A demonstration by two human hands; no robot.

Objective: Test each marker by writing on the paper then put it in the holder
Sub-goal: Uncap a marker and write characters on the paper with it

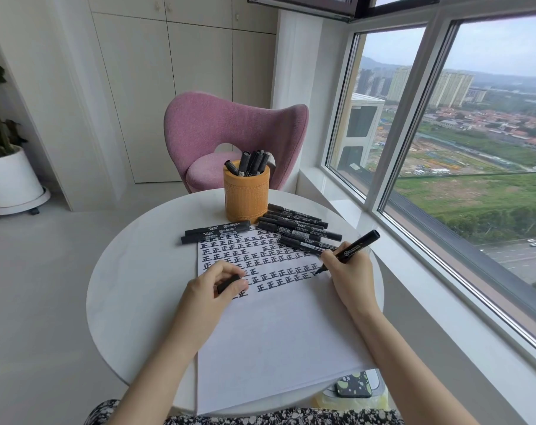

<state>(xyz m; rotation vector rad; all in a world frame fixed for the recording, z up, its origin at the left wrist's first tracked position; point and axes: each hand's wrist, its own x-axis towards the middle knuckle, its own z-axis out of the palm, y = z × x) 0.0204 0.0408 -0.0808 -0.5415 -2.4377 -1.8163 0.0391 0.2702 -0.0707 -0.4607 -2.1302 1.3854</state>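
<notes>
My right hand (pixel 349 269) grips an uncapped black marker (pixel 357 245), its tip touching the white paper (pixel 275 332) at the right end of a row of written characters. On the paper's left part my left hand (pixel 213 286) rests, fingers curled round the black cap (pixel 228 283). At the table's far side stands an orange holder (pixel 246 196) with several markers upright in it. Two capped markers (pixel 216 232) lie left of the holder at the paper's top edge. A pile of several capped markers (pixel 300 227) lies to its right.
The round white table (pixel 122 289) sits beside a large window (pixel 463 167) on the right. A pink chair (pixel 229 133) stands beyond the table. A phone (pixel 354 384) lies under the paper's near right corner. A potted plant (pixel 5 167) stands at far left.
</notes>
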